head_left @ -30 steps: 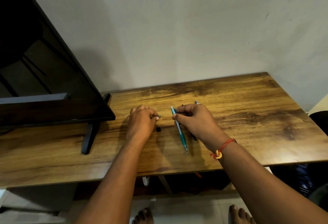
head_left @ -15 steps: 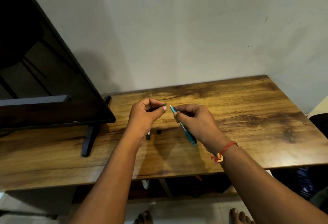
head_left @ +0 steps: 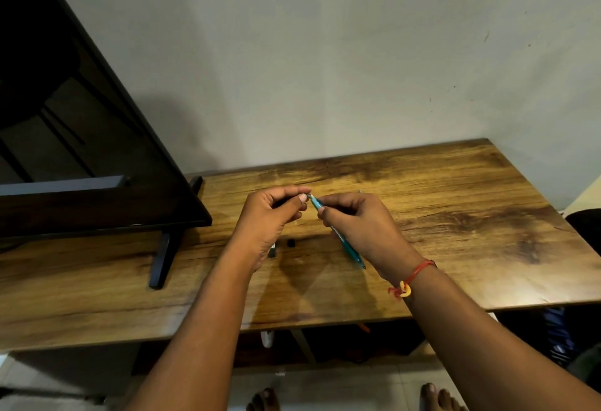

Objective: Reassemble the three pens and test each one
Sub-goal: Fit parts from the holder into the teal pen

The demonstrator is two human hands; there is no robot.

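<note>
We held the teal pen barrel [head_left: 351,249] in our right hand [head_left: 361,228], fingers curled round it, raised just above the bench [head_left: 455,215], its upper end pointing at our left hand [head_left: 270,218]. Left thumb & forefinger pinched a small end piece [head_left: 309,196] right at the barrel's mouth; too small to tell which part. To do this well, imo: keep both in line, seat it straight, twist gently w/o forcing. A small black bit [head_left: 291,243] lay on the bench below, prob. needed next.

Wooden table [head_left: 455,215]; dark screen [head_left: 81,150] at left on black feet [head_left: 162,257]; small black piece [head_left: 291,242] mid-table.
</note>
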